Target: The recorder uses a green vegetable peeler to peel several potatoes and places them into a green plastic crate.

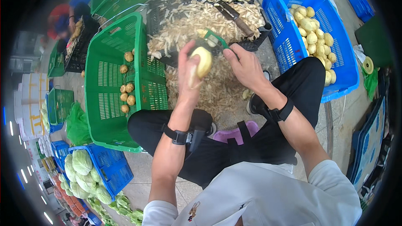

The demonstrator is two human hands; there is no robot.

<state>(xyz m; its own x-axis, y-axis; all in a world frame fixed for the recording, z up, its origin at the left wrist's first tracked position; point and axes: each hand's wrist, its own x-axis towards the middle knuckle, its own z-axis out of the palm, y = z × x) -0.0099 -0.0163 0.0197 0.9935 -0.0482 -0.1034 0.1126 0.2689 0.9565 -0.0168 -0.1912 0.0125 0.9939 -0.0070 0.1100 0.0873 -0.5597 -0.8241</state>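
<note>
At far left a blue crate (109,168) holds pale green cabbages (81,162). Beside it a green basket (109,96) lies tilted, with a few brown, unpeeled potatoes (127,97) along its lower wall.

The left hand (188,68) is closed around a half-peeled potato (203,61), held up over the floor between the person's knees. The fingers wrap the lower end, where some skin seems to remain, and the bare yellow flesh points upward. Judging by its look, the potato is firm and solid, fairly light for one hand, but its cut surface is probably wet and slippery. The better place to grip is the skin-covered end or the two tips, turning it as the skin comes off. It will not crush, though it could shoot out of a loose grip.

Just to the right, the right hand (246,65) is clenched on a green peeler (212,42), whose head sits at the top of the potato. A mound of peelings (217,90) lies on the floor below both hands, and more fill the black crate (256,37) behind, where a dark-handled knife (235,15) rests on top.

At right a blue basket (293,29) holds peeled yellow potatoes (315,37) heaped against its far side.
</note>
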